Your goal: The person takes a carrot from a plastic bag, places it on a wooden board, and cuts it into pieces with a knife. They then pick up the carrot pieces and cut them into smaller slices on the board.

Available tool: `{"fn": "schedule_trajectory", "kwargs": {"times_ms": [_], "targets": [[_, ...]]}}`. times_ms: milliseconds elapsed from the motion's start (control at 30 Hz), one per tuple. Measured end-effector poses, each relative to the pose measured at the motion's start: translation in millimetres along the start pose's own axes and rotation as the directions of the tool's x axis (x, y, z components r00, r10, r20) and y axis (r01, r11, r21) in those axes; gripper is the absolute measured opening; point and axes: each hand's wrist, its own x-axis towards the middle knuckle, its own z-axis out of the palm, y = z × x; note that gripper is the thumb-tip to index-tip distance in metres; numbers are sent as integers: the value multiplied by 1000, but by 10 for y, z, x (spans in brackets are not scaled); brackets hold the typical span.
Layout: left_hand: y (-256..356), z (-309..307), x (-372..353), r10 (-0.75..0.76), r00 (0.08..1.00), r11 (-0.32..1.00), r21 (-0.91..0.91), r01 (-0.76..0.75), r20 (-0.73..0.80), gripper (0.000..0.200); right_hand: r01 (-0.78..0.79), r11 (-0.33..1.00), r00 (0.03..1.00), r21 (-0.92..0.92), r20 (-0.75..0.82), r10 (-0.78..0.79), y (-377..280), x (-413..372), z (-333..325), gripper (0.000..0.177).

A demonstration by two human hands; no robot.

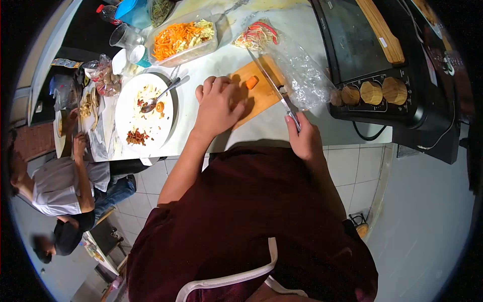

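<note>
My right hand (305,137) is closed round the handle of a long knife (271,83), whose blade slants up and left across the right part of a wooden cutting board (262,103). An orange carrot piece (252,82) lies on the board, left of the blade. My left hand (220,108) rests palm down at the board's left edge, fingers bent and apart, apparently holding nothing. Left of it stands a white plate (163,128) with a spoon (149,104), red bits and an orange piece. Above, a clear container (198,53) holds shredded carrot and pale shreds.
A plastic bag (302,75) with red and pale shreds lies beyond the board. A black oven (370,75) with wooden knobs stands at the right. Cups (138,54) and a bag of reddish items (105,78) sit at the left. Two other people (63,183) are at the far left.
</note>
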Motion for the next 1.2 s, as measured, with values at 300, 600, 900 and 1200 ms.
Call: {"fn": "schedule_trajectory", "kwargs": {"times_ms": [300,600,900,1200], "targets": [[45,385,262,-139,987,990,-6,138,-75,23,69,997,997,-28,39,-68,-22,7,95,27],[-2,406,260,-156,983,988,-1,157,-99,21,71,987,995,-147,83,-59,-16,32,197,29],[-28,386,297,-168,985,986,-5,168,-38,20,41,982,996,-183,86,-25,-83,22,213,29],[-30,379,305,-202,979,979,-17,202,-7,19,-38,977,986,-212,150,71,-185,44,151,26]]}}
